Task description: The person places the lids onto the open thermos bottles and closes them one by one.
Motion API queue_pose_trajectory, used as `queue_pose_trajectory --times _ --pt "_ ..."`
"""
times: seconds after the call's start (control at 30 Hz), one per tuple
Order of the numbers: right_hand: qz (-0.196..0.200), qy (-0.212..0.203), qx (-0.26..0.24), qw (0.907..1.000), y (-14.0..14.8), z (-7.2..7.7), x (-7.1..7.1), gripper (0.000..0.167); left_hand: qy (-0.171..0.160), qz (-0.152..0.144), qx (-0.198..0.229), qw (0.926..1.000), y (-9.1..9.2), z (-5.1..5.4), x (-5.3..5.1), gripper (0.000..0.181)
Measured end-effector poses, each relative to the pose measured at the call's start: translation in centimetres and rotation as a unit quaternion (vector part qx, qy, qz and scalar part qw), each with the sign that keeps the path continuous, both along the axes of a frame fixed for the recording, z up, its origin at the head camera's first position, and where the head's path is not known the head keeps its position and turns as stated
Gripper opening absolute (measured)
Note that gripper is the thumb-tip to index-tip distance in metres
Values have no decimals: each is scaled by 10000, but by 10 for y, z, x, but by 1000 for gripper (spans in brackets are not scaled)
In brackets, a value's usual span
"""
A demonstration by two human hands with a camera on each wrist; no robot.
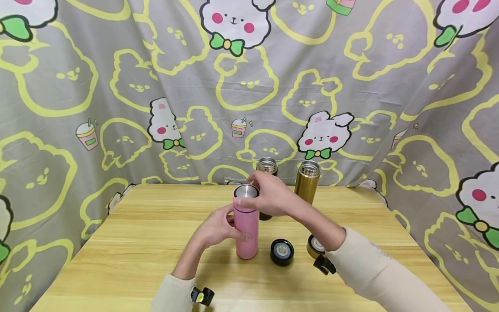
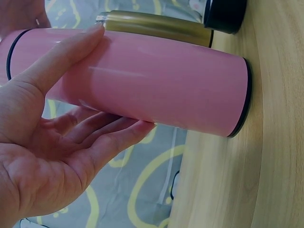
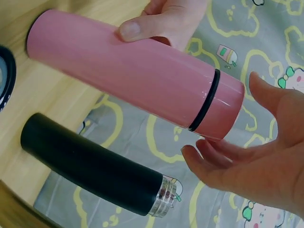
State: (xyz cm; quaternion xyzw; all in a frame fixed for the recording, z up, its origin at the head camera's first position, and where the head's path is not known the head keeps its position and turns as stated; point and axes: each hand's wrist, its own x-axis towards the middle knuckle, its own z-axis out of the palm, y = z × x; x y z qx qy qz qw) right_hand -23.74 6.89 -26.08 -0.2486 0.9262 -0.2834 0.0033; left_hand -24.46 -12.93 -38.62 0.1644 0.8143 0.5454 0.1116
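Observation:
A pink thermos [image 1: 247, 238] with its pink lid [image 3: 225, 107] on stands upright on the table. My left hand [image 1: 214, 227] holds its body, the thumb across one side and the fingers at the other, as the left wrist view shows. Around the lid hovers my right hand [image 3: 256, 147], fingers loosely bent. In the right wrist view its thumb is apart from the lid; whether a fingertip touches the lid's underside I cannot tell. Behind the pink thermos is a black thermos [image 3: 95, 164] with a bare steel neck, partly hidden by my right hand in the head view.
A gold thermos [image 1: 307, 184], also lidless, stands at the back right. On the table nearer me lie a black lid [image 1: 282, 252] and a gold lid [image 1: 313, 247], the latter partly behind my right forearm. A patterned curtain [image 1: 249, 95] hangs behind the table [image 1: 128, 242].

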Motion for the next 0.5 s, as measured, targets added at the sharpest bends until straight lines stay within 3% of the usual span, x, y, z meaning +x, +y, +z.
queue_pose_trajectory --times 0.3,0.5 --pt "511 -731 -257 9957 2 7 -5 65 36 23 -20 10000 0 0 0 79" --pt "689 -922 -176 9932 3 10 -9 62 31 21 -33 10000 0 0 0 80"
